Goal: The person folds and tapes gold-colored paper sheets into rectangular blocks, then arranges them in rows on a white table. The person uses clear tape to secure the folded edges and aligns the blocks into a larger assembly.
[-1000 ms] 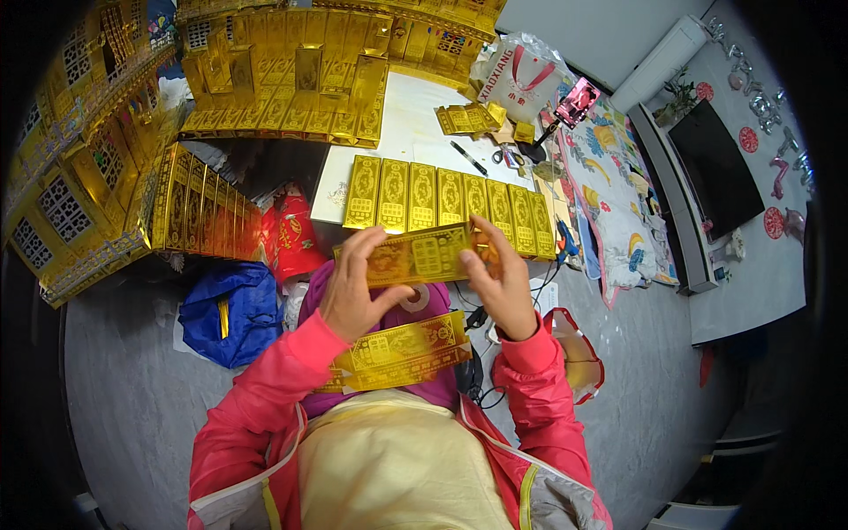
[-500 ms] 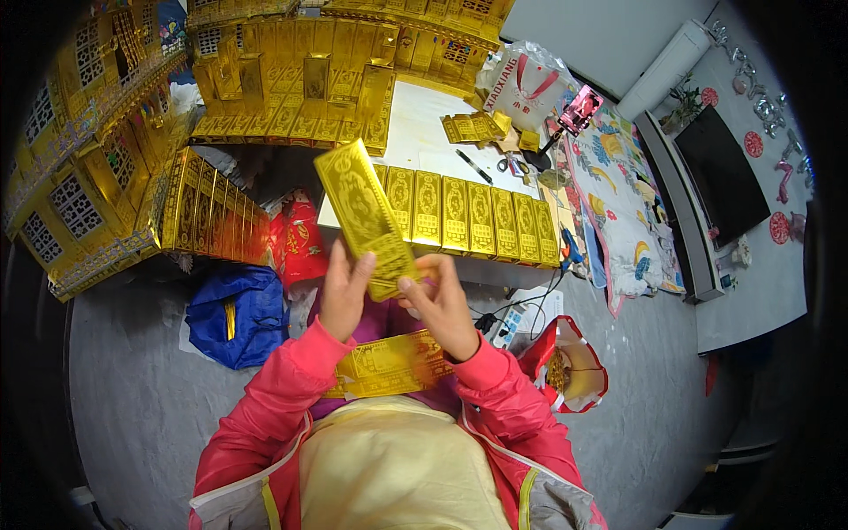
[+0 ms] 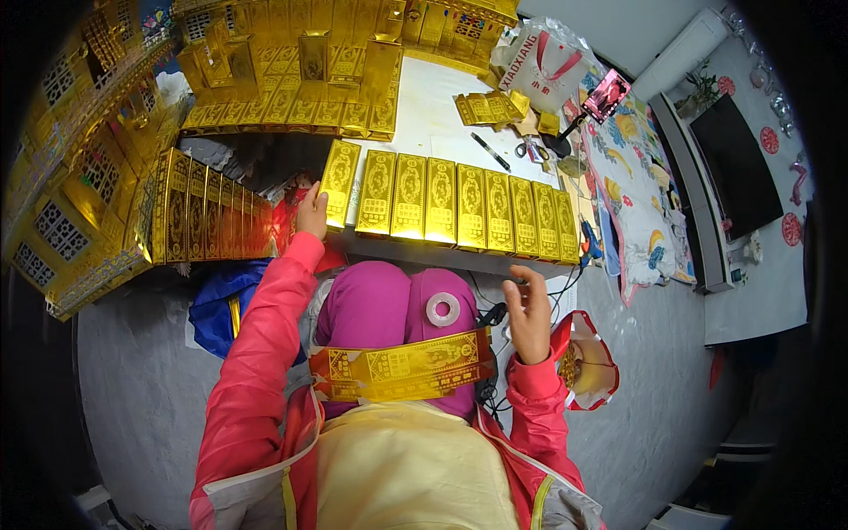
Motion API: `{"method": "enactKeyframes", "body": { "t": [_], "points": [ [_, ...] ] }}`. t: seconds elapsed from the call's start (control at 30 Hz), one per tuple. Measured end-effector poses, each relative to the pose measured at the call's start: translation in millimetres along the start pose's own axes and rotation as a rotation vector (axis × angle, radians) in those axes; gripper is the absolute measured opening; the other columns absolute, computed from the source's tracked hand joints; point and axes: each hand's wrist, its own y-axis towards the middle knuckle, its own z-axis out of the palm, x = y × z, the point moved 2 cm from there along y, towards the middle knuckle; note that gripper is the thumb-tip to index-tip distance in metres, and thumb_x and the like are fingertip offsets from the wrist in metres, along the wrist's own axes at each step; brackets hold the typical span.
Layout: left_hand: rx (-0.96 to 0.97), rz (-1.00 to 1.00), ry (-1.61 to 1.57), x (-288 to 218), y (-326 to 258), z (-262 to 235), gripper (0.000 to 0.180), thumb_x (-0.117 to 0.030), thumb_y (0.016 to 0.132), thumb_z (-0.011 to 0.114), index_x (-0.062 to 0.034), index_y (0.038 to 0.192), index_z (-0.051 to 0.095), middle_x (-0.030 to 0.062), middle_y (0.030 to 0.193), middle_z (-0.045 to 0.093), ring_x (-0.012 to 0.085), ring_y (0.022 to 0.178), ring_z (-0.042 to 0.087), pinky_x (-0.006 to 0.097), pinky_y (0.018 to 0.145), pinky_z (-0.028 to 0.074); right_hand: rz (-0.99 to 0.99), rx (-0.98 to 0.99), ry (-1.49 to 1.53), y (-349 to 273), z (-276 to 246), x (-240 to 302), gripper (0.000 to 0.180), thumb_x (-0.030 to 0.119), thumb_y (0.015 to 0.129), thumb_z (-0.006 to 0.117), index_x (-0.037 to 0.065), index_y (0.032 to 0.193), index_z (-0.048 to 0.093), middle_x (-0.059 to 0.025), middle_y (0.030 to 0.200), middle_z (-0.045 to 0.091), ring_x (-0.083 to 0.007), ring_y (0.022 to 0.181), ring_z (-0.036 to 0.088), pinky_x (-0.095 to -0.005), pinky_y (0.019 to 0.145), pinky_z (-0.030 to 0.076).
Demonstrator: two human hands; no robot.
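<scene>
While left hand (image 3: 311, 212) reaches out, grip touching leftmost gold box (image 3: 340, 184), right hand (image 3: 530, 311) hovers spread.

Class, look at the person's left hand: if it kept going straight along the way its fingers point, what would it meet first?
The left hand already rests against the leftmost gold box in the row on the white table; that box comes first.

Black pen (image 3: 490, 151), scissors (image 3: 533, 151), pink phone (image 3: 606, 95), blue bag (image 3: 215, 305), dark screen (image 3: 736, 163)

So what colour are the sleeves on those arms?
Bright pink-red sleeves, seen clearly in the head view.
</scene>
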Motion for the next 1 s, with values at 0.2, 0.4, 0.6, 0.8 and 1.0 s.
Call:
{"method": "enactKeyframes", "body": {
  "t": [0.2, 0.4, 0.6, 0.8, 1.0],
  "points": [
    [-0.062, 0.063, 0.227, -6.2, -8.8, 9.4, 0.041, -0.028, 0.096, 0.057, -0.0086, 0.132, 0.058, 0.0216, 0.109, 0.060, 0.0356, 0.107, 0.054, 0.042, 0.097, 0.042, 0.139, -0.092, -0.094, 2.1, -23.3, -50.1, 0.024, 0.017, 0.096, 0.060, 0.001, 0.114, 0.057, -0.0087, 0.102, 0.061, -0.0170, 0.078, 0.059, -0.0289, 0.066, 0.048],
    [-0.073, 0.069, 0.281, -7.6, -15.5, 13.0, 0.045, -0.030, 0.094, 0.060, -0.0091, 0.133, 0.056, 0.0213, 0.113, 0.059, 0.0364, 0.110, 0.052, 0.043, 0.097, 0.041, 0.152, -0.178, -0.114, 17.3, -41.4, -96.9, 0.024, 0.018, 0.095, 0.062, 0.001, 0.112, 0.059, -0.0099, 0.099, 0.063, -0.0179, 0.076, 0.061, -0.0299, 0.065, 0.048],
    [0.088, 0.368, 0.392, -49.2, -28.8, -3.1, 0.075, -0.035, 0.087, 0.069, -0.0138, 0.150, 0.035, 0.0216, 0.149, 0.034, 0.0413, 0.132, 0.037, 0.047, 0.109, 0.031, 0.029, -0.367, -0.385, 49.4, -71.5, -172.7, 0.026, 0.013, 0.090, 0.062, -0.002, 0.111, 0.058, -0.0217, 0.105, 0.059, -0.0355, 0.091, 0.062, -0.0395, 0.080, 0.051],
    [0.354, 0.550, 0.519, -88.8, -50.4, -14.9, 0.097, -0.032, 0.069, 0.085, -0.0206, 0.151, 0.034, 0.0177, 0.159, 0.020, 0.0430, 0.140, 0.026, 0.048, 0.114, 0.027, 0.034, -0.303, -0.670, 75.0, -82.7, -228.0, 0.055, 0.003, 0.078, 0.063, -0.002, 0.130, 0.046, -0.0258, 0.123, 0.052, -0.0431, 0.114, 0.050, -0.0478, 0.099, 0.039],
    [0.420, 0.583, 0.547, -74.8, -40.5, -14.5, 0.084, -0.023, 0.071, 0.083, -0.0229, 0.145, 0.045, 0.0136, 0.156, 0.028, 0.0411, 0.142, 0.026, 0.048, 0.113, 0.029, -0.029, -0.212, -0.620, 87.0, -81.5, -243.3, 0.071, 0.008, 0.073, 0.076, -0.001, 0.135, 0.043, -0.0247, 0.125, 0.052, -0.0432, 0.119, 0.048, -0.0460, 0.101, 0.040]
  ]
}}
